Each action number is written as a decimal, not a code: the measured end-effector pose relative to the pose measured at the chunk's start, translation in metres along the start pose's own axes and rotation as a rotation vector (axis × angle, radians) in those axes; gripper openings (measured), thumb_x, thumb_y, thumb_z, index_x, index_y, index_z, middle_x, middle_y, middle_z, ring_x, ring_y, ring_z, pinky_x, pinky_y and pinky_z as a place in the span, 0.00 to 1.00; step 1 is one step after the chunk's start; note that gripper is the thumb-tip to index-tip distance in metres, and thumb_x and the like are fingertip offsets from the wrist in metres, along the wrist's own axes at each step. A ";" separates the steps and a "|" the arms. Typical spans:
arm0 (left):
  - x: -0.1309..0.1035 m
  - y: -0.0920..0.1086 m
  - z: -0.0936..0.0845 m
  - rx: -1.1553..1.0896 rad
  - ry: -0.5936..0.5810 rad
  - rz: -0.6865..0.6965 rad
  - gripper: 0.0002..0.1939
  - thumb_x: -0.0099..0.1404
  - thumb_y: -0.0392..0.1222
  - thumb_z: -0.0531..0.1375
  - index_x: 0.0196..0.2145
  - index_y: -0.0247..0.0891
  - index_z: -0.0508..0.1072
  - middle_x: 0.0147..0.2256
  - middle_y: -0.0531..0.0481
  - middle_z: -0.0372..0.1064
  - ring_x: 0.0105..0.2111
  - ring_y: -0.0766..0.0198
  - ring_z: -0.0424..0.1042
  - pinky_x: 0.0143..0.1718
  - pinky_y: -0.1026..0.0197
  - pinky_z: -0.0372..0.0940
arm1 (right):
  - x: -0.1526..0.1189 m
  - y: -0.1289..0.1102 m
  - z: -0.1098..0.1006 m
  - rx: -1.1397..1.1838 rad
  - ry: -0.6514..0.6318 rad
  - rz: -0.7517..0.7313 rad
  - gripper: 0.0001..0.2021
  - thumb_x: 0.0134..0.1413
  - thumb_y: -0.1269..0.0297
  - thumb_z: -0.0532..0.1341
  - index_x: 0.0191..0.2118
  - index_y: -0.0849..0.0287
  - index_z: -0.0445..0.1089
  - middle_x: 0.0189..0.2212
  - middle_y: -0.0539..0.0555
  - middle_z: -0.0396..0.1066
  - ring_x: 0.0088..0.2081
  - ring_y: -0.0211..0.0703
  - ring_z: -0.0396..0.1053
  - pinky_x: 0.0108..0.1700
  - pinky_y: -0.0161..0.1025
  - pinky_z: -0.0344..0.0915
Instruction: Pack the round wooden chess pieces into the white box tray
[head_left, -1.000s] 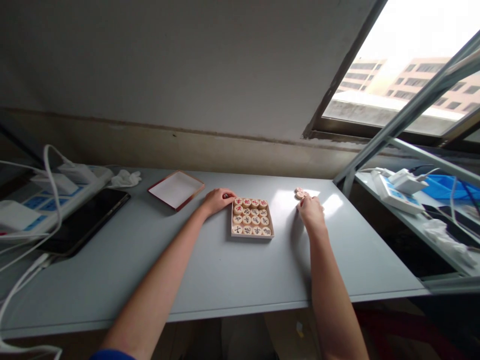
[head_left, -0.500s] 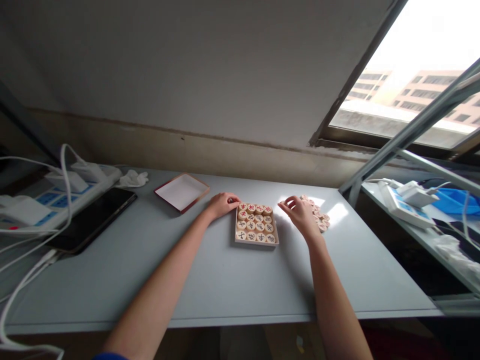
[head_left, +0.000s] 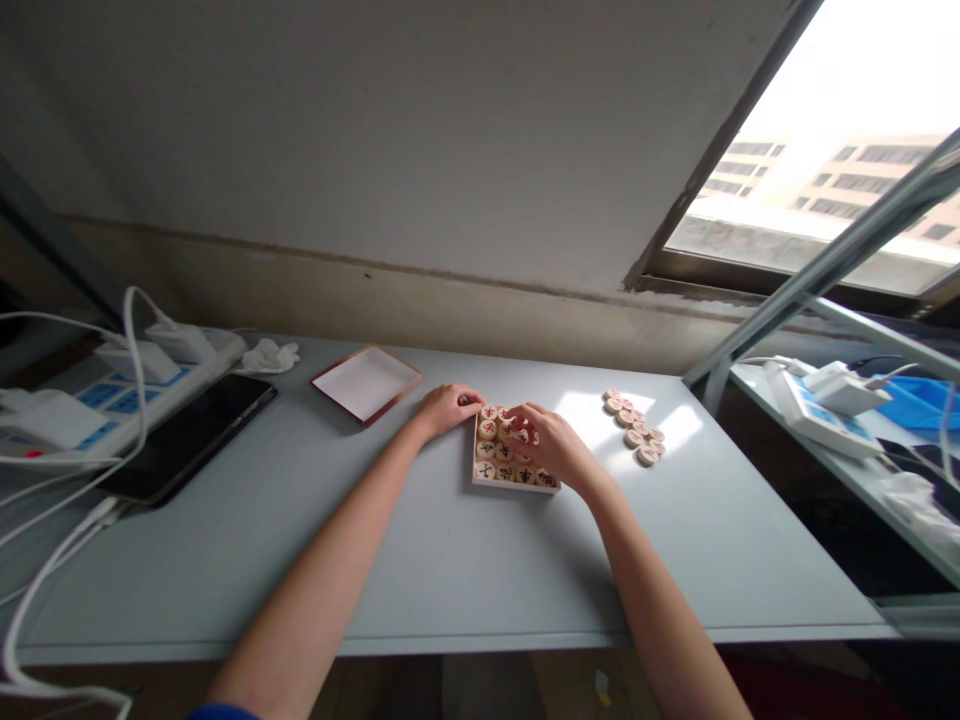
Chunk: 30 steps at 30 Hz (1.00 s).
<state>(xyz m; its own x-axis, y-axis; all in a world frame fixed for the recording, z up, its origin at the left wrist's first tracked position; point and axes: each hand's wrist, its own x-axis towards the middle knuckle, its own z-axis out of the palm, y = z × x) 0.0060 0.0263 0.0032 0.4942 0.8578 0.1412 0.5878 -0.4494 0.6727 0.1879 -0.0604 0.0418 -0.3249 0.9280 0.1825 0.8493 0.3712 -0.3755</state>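
Observation:
A shallow white box (head_left: 517, 487) lies on the desk, filled with rows of round wooden Chinese chess pieces (head_left: 485, 449) marked in red and black characters. My left hand (head_left: 448, 408) is closed at the box's far left corner, its fingertips on the edge. Over the right half of the box reaches my right hand (head_left: 551, 438), fingers bent down and pinched around a chess piece that they mostly hide. Several loose chess pieces (head_left: 634, 430) lie in a cluster to the right of this hand.
A red-edged box lid (head_left: 367, 384) lies inside up at the back left. On the left are a black phone (head_left: 187, 440), a power strip (head_left: 112, 400) with chargers and white cables, and a crumpled white item (head_left: 270, 356). A metal post (head_left: 709, 380) stands at the right corner.
My right hand has moved left with a chess piece, from beside the box to above it. The loose pieces at right are now uncovered. My left hand stays at the box corner.

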 end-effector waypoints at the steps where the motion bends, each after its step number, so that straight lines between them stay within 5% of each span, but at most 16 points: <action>1: 0.000 0.000 0.000 0.002 -0.003 0.000 0.12 0.56 0.44 0.54 0.34 0.40 0.76 0.38 0.51 0.74 0.38 0.61 0.69 0.41 0.64 0.62 | 0.000 0.001 0.000 -0.019 -0.003 -0.003 0.08 0.52 0.66 0.56 0.38 0.59 0.65 0.35 0.55 0.69 0.30 0.38 0.66 0.32 0.34 0.60; 13: -0.001 0.003 -0.002 0.004 0.000 -0.006 0.12 0.56 0.44 0.54 0.33 0.40 0.76 0.38 0.51 0.73 0.38 0.61 0.69 0.41 0.64 0.61 | -0.002 0.020 -0.008 0.048 0.051 -0.037 0.13 0.53 0.60 0.56 0.44 0.56 0.65 0.34 0.53 0.68 0.30 0.38 0.65 0.34 0.34 0.61; 19: -0.001 0.002 -0.001 -0.001 -0.007 -0.020 0.13 0.56 0.43 0.54 0.34 0.39 0.76 0.38 0.50 0.73 0.38 0.60 0.69 0.41 0.63 0.61 | -0.016 0.065 -0.021 -0.428 0.299 0.469 0.16 0.54 0.65 0.52 0.48 0.60 0.64 0.47 0.62 0.63 0.48 0.53 0.58 0.47 0.50 0.54; 23: -0.002 0.003 -0.001 0.008 0.002 -0.030 0.12 0.56 0.44 0.55 0.33 0.41 0.76 0.38 0.51 0.73 0.37 0.60 0.69 0.38 0.64 0.62 | -0.026 0.091 -0.016 -0.506 0.149 0.763 0.24 0.54 0.62 0.49 0.57 0.65 0.54 0.59 0.67 0.47 0.59 0.58 0.42 0.51 0.59 0.49; 26: -0.002 0.004 -0.002 0.008 0.003 -0.025 0.12 0.56 0.45 0.55 0.33 0.41 0.76 0.38 0.52 0.73 0.37 0.60 0.69 0.37 0.64 0.61 | -0.026 0.095 -0.012 -0.505 0.037 0.777 0.25 0.57 0.62 0.44 0.58 0.68 0.52 0.61 0.67 0.42 0.62 0.56 0.35 0.54 0.63 0.40; 30: -0.002 0.002 -0.001 0.005 0.002 -0.024 0.13 0.56 0.45 0.54 0.33 0.40 0.76 0.38 0.51 0.73 0.37 0.60 0.69 0.37 0.64 0.61 | -0.025 0.086 -0.013 -0.512 0.008 0.694 0.21 0.57 0.64 0.45 0.54 0.66 0.57 0.61 0.64 0.45 0.61 0.56 0.38 0.55 0.63 0.38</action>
<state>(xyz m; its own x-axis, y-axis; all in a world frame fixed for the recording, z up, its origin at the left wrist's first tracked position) 0.0058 0.0239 0.0053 0.4788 0.8687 0.1269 0.6023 -0.4302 0.6724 0.2744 -0.0525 0.0170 0.3381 0.9385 0.0705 0.9383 -0.3420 0.0514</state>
